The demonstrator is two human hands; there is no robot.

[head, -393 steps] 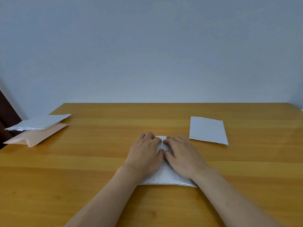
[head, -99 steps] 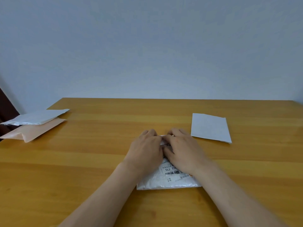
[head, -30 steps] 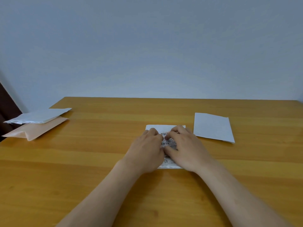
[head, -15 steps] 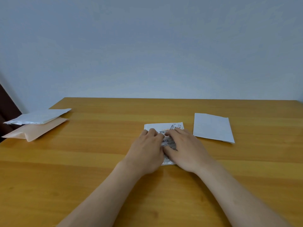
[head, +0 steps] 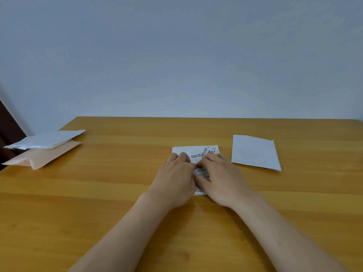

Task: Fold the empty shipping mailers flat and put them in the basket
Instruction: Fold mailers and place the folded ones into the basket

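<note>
Progress shows in the labelled mailer (head: 196, 151) at the middle of the tabletop (head: 98, 213); a few seconds ago it lay wider and reached well nearer to the person, its near edge clear of the wrists, and now it is a smaller, narrower packet; its near edge only just peeps out between the two wrists, while its far edge with the printed label shows beyond the fingertips; I judge that one more fold has been laid over and is being pressed down; the left hand (head: 174, 179) and the right hand (head: 220, 179) lie palm-down side by side on it, meeting at the thumbs, fingers stretched flat and curled round nothing, so both press rather than grip; over the last half second the hands barely shift, which reads as creasing the fold; to the right, apart from the hands, the folded white mailer (head: 255, 152) lies flat where it lay before; at the far left the silvery-white mailer (head: 45, 139) rests on top of the peach mailer (head: 47, 157), both untouched throughout and apparently not yet folded; no basket is in view; so the task stands part done, with one mailer folded, a second nearly so, two waiting, and none seen put away; the packet may spring open when the palms lift, so it will likely need holding together on its way to the basket.
</note>
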